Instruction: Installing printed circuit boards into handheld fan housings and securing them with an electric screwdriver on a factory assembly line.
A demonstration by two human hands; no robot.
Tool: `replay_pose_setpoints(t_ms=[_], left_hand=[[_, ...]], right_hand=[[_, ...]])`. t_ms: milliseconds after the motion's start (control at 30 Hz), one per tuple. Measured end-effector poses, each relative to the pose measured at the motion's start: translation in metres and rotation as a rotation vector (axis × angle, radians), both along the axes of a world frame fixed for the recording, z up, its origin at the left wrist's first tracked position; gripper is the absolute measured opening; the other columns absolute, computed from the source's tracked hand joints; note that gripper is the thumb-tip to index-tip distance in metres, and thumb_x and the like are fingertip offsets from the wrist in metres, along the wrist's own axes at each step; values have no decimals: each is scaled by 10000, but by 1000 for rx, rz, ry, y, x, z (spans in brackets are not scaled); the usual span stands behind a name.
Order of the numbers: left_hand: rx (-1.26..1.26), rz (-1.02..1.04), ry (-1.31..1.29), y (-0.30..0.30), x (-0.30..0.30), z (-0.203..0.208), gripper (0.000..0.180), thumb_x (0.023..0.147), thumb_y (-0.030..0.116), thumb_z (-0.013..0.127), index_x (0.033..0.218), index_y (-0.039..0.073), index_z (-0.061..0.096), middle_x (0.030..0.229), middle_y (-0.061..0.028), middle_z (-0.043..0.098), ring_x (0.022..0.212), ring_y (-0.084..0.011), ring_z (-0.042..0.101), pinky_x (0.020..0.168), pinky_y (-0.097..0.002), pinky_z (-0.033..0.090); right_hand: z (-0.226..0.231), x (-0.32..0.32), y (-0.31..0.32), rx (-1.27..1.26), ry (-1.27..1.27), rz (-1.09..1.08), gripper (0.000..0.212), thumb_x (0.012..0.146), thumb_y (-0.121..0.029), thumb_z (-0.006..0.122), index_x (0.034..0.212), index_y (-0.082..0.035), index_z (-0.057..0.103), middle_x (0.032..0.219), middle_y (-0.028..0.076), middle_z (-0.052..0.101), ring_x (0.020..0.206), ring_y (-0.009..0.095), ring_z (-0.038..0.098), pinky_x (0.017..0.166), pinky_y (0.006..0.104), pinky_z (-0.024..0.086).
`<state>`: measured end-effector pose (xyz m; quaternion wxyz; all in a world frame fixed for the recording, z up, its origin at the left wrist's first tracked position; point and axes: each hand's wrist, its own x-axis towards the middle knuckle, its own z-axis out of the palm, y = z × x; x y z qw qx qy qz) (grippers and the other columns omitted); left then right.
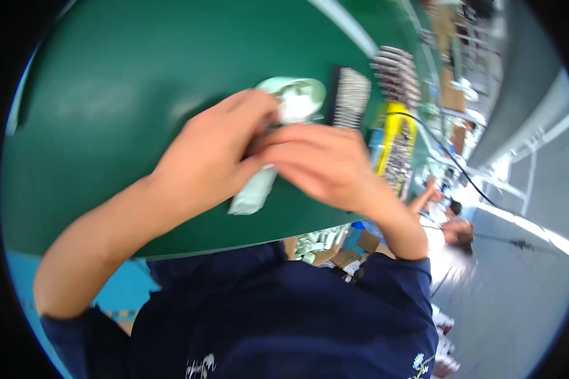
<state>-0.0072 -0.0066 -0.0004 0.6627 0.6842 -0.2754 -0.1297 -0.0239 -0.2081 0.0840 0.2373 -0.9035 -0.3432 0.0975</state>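
Over the green tabletop, my left hand (208, 151) and my right hand (325, 164) meet, fingers closed and nearly touching. They pinch a pale green, soft-looking strip (253, 194) between them. One flat end of it sticks out below the fingers toward me. Beyond the fingers it opens into a rounded loop (316, 93), with a white piece (295, 107) inside. My fingers cover the middle of the strip, so I cannot tell what is pinched there. Motion blurs the fingertips.
Right of my hands lie a dark block with rows of small pale pieces (353, 98), a bundle of similar pieces (397, 74) and a yellow holder (393, 136). Below the table edge sits a box of pale green pieces (319, 243). A person in white (441, 243) is farther right.
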Motion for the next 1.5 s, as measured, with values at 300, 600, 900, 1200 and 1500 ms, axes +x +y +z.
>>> replay_pose_setpoints(t_ms=[300, 600, 900, 1200, 1500], left_hand=[[24, -6, 74, -6, -1, 2, 427, 727, -177, 725, 1075, 6, 559, 976, -99, 569, 824, -203, 605, 739, -317, 603], [31, -38, 35, -10, 5, 0, 382, 779, -113, 728, 1102, 28, 581, 983, -119, 575, 853, -248, 658, 719, -330, 589], [-14, 16, -1, -12, -1, -15, 345, 814, -53, 753, 1082, 53, 563, 925, -74, 554, 750, -224, 593, 644, -355, 522], [26, -41, -1, -14, -2, -15, 417, 802, 0, 762, 1162, 34, 556, 1026, -116, 581, 868, -324, 640, 717, -427, 546], [30, -27, -41, -15, -1, -19, 454, 793, -14, 762, 1189, 10, 542, 1066, -142, 593, 904, -379, 652, 722, -450, 560]], right_hand=[[-11, -10, -10, 99, -55, -157, 279, 789, -71, 810, 1045, -172, 761, 970, -21, 655, 728, 180, 663, 559, 310, 513], [17, -6, -5, -98, 123, -276, 174, 838, -51, 803, 1001, -76, 749, 865, 49, 568, 706, 201, 622, 595, 332, 495], [27, 14, 14, -482, -12, -24, 142, 819, -63, 778, 936, -80, 701, 841, 46, 564, 664, 249, 626, 532, 381, 469], [34, 24, 20, -684, -36, 255, 168, 810, -110, 764, 938, -76, 661, 856, 46, 532, 729, 224, 619, 563, 367, 483], [31, 19, 24, -754, -113, 275, 158, 822, -101, 745, 926, -60, 633, 834, 53, 512, 711, 221, 604, 571, 367, 483]])
